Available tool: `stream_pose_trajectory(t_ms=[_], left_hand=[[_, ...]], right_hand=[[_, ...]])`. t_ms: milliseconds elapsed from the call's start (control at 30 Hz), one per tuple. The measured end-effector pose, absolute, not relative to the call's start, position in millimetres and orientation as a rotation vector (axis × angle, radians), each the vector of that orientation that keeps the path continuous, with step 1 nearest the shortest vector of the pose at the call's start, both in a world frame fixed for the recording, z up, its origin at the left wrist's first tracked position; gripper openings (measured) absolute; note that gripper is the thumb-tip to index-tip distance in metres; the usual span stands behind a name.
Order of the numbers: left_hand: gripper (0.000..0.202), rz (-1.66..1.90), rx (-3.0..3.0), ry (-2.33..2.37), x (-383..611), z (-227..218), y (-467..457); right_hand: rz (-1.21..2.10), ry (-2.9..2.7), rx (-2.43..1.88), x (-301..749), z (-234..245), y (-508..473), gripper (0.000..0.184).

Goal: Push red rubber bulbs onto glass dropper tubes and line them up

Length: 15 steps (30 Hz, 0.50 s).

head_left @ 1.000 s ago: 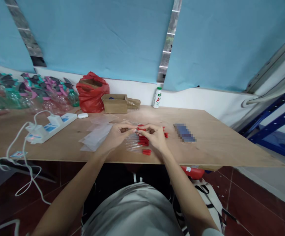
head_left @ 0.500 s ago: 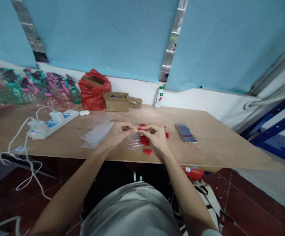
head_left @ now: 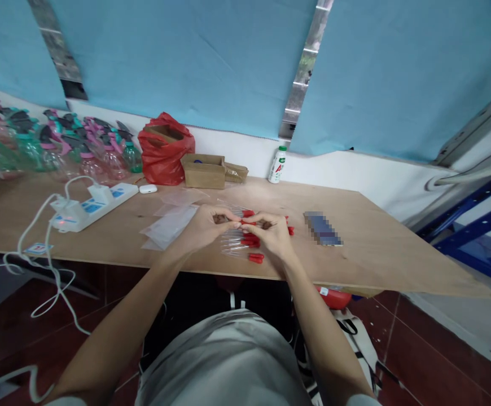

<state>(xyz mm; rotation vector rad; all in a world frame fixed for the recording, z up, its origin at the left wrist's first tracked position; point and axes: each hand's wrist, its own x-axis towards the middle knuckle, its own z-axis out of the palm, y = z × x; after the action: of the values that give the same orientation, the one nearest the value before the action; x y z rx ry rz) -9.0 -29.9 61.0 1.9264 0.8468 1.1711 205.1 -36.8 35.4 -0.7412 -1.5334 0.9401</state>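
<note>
My left hand (head_left: 210,224) and my right hand (head_left: 272,230) meet above the table, fingertips pinched together on a small red-handled tool (head_left: 248,222). Only a bit of its red handle shows between the fingers; the rest is hidden. Beneath and around the hands lie several more red-handled tools (head_left: 256,257) with thin metal shafts pointing left, their exact kind too small to tell. Clear plastic bags (head_left: 167,226) lie flat just left of my left hand.
On the wooden table (head_left: 381,248) are a phone (head_left: 323,228) at right, a white bottle (head_left: 277,165), a cardboard box (head_left: 204,171) and a red plastic bag (head_left: 167,149) at the back. Spray bottles (head_left: 91,160) crowd the far left, near a corded power strip (head_left: 97,207).
The view has shifted slightly, moving the scene a little to the right. Both hands keep almost the same pinch on the red-handled tool.
</note>
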Motion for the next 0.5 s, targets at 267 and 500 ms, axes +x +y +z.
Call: stream_pose_trajectory(t_ms=[267,500], left_hand=[[0.035,1.208,1.945,0.888,-6.8,63.5,-30.7],[0.032,1.215,1.948,0.908,-11.5,68.8,-32.7]], right_hand=[[0.926,-1.416,-0.713,207.7,45.2,-39.1,0.031],[0.85,-1.488,-0.765,213.7,46.5,-39.4,0.032]])
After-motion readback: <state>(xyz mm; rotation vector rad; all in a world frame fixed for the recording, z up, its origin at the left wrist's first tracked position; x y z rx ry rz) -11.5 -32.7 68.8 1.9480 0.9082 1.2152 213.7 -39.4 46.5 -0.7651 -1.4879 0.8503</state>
